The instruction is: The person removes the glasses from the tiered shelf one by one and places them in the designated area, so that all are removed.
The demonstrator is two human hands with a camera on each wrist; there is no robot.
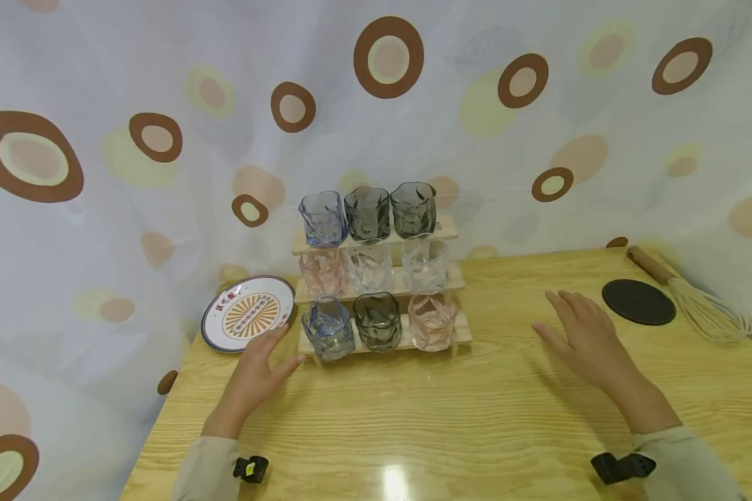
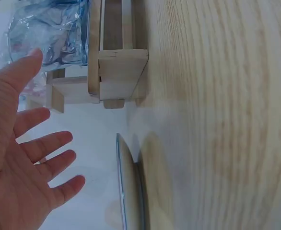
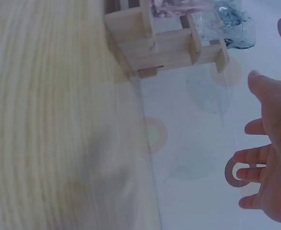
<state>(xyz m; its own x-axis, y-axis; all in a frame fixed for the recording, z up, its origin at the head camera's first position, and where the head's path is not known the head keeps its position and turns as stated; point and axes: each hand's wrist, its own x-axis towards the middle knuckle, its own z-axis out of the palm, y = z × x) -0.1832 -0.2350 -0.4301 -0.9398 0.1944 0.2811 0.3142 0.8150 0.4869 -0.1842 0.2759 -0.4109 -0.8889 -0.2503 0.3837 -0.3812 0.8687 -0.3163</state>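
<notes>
A three-step wooden rack [image 1: 464, 277] bears several faceted glasses, three on each step. On the bottom step stand a blue glass [image 1: 329, 330], a dark grey glass [image 1: 378, 323] and a pink glass [image 1: 433, 323]. My left hand [image 1: 257, 372] hovers by the rack's left front corner, fingers spread and holding nothing; its thumb points toward the blue glass. In the left wrist view the thumb overlaps that glass. My right hand [image 1: 585, 344] is held over the table right of the rack, fingers apart, nothing in it.
A patterned white plate [image 1: 216, 321] lies left of the rack, partly behind my left hand. To the right are a round black mat [image 1: 639, 302] and a whisk [image 1: 695, 296] with a wooden handle. A dotted cloth [image 1: 376, 132] hangs behind the wooden table [image 1: 413, 417].
</notes>
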